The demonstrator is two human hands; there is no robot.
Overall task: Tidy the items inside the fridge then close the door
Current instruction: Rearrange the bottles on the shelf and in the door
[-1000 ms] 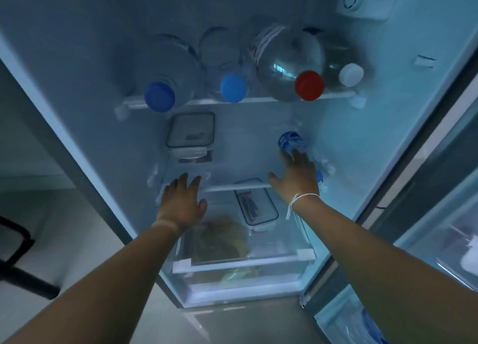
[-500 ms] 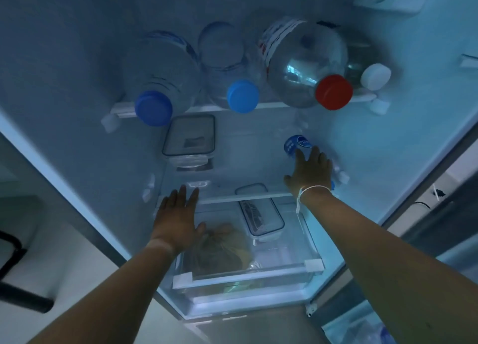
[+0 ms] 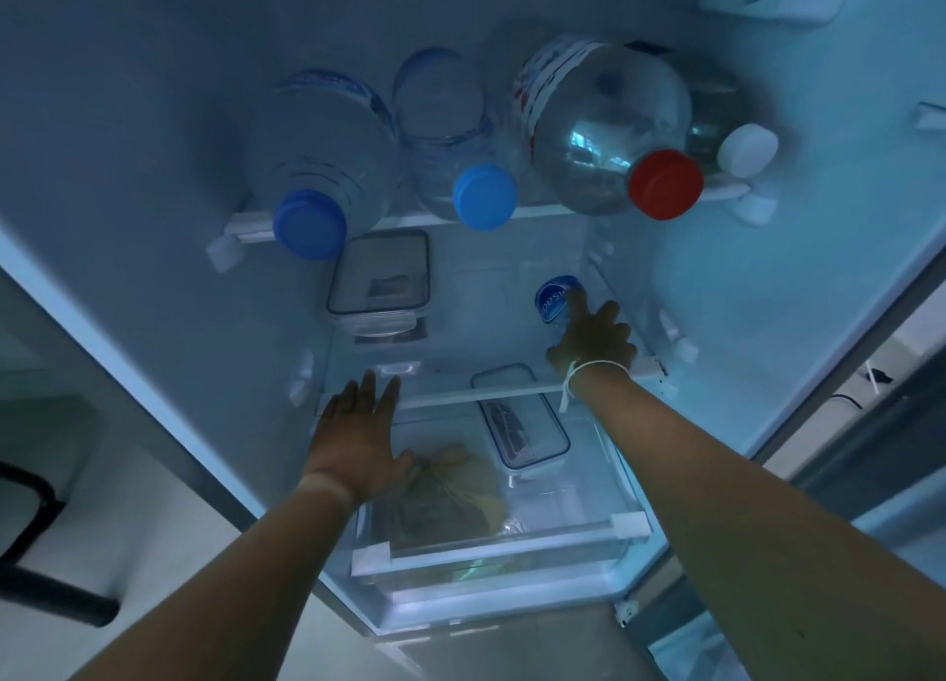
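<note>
The fridge stands open, seen from above. On its middle glass shelf (image 3: pixel 460 317) a small bottle with a blue label (image 3: pixel 554 299) lies at the right. My right hand (image 3: pixel 594 340) rests on that bottle, fingers curled over it; a firm grip cannot be told. My left hand (image 3: pixel 361 437) hovers flat, fingers apart, over the shelf's front left edge, holding nothing. A clear lidded container (image 3: pixel 379 281) sits at the shelf's back left. A second lidded container (image 3: pixel 522 429) lies under the shelf.
Several large bottles lie on the top shelf (image 3: pixel 542 211): two with blue caps (image 3: pixel 309 224), one red-capped (image 3: pixel 665 183), one white-capped (image 3: pixel 747 150). The bottom drawer (image 3: pixel 501 542) holds a brownish bag (image 3: pixel 450 496). The fridge door edge (image 3: pixel 844 373) is at the right, and a black frame (image 3: pixel 30 542) stands on the floor at left.
Both hands have moved deeper into the fridge. My right hand slid further onto the small bottle; my left hand stretched out flat over the shelf edge.
</note>
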